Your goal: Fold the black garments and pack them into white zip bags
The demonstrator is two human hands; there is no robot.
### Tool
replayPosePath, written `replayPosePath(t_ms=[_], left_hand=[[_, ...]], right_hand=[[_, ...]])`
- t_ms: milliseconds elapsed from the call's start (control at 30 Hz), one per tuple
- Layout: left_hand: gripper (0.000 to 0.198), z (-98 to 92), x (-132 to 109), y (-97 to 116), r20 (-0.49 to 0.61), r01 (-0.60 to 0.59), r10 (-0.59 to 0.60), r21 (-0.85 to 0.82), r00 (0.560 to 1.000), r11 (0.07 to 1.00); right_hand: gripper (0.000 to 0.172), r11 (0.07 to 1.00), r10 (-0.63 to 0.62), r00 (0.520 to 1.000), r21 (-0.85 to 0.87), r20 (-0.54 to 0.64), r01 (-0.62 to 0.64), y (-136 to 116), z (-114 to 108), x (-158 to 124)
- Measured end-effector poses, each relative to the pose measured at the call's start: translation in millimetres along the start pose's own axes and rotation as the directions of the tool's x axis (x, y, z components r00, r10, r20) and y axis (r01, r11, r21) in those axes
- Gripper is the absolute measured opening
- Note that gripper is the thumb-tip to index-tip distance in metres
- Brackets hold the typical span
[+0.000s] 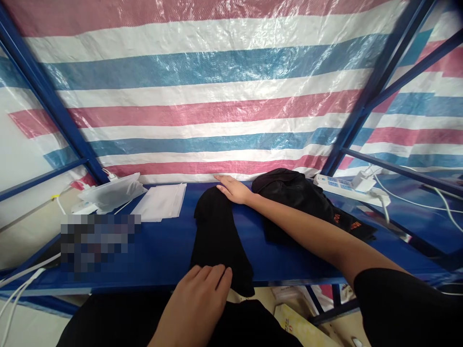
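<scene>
A black sock [217, 236] lies stretched out lengthwise on a blue metal shelf [159, 250], its near end reaching past the front edge. My right hand [235, 189] rests at the far end of the sock, open, with its fingers stretched out and touching the cloth's edge. Nearer to me, my left hand [202, 294] sits over the lower part of the sock. Its fingers are bent and close together on the cloth; its thumb is hidden. Beyond my right forearm lies a heap of black fabric [285, 193], with small orange lettering on some pieces.
White sheets [161, 202] lie at left, beside a translucent plastic bag [115, 192]. A power strip [347, 188] with plugs and white cables is at right. Blue frame posts [54, 101] flank a striped tarp [217, 111]. Below the shelf is a yellow box [300, 327].
</scene>
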State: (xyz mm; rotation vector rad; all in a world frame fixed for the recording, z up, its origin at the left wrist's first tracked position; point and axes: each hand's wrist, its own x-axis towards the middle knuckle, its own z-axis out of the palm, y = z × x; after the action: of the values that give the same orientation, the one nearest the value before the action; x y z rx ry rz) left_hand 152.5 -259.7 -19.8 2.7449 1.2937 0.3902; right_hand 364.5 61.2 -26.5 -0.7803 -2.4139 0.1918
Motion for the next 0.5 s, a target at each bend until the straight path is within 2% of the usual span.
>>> replayPosePath(t_ms=[100, 167, 233, 267, 300, 400, 500], left_hand=[[0.059, -38.8, 16, -2, -0.017, -0.013, 0.013, -0.022, 1.0, 1.0], [0.052, -65.6, 34, -10, -0.042, -0.023, 0.019, -0.105, 0.999, 0.994], [0.042, -89.6, 58, -28, -0.062, -0.025, 0.01, -0.247, 0.998, 0.969], [0.038, -99.4, 73, -41, -0.102, -0.015, -0.018, -0.319, 0.995, 0.948], [0.035, -107.0, 89, -58, -0.097, -0.008, -0.033, -0.398, 0.995, 0.918], [0.041, -113.7, 139, -115, 0.008, 0.103, -0.126, -0.631, 0.992, 0.769], [0.051, -97.7, 179, -166, 0.113, 0.243, -0.234, -0.712, 0.966, 0.659]], right_hand=[[0.061, 0.997, 0.077, 0.992, 0.017, -0.1, -0.076, 3, 0, 1], [0.059, 0.993, 0.112, 0.983, 0.057, -0.148, -0.104, 7, 1, 2], [0.058, 0.988, 0.133, 0.975, 0.103, -0.179, -0.116, 11, 3, 3], [0.057, 0.985, 0.142, 0.971, 0.125, -0.192, -0.12, 13, 4, 4], [0.056, 0.982, 0.151, 0.968, 0.147, -0.201, -0.122, 14, 6, 4], [0.054, 0.964, 0.196, 0.961, 0.22, -0.194, -0.152, 18, 12, 5], [0.05, 0.934, 0.277, 0.946, 0.279, -0.17, -0.223, 20, 14, 5]])
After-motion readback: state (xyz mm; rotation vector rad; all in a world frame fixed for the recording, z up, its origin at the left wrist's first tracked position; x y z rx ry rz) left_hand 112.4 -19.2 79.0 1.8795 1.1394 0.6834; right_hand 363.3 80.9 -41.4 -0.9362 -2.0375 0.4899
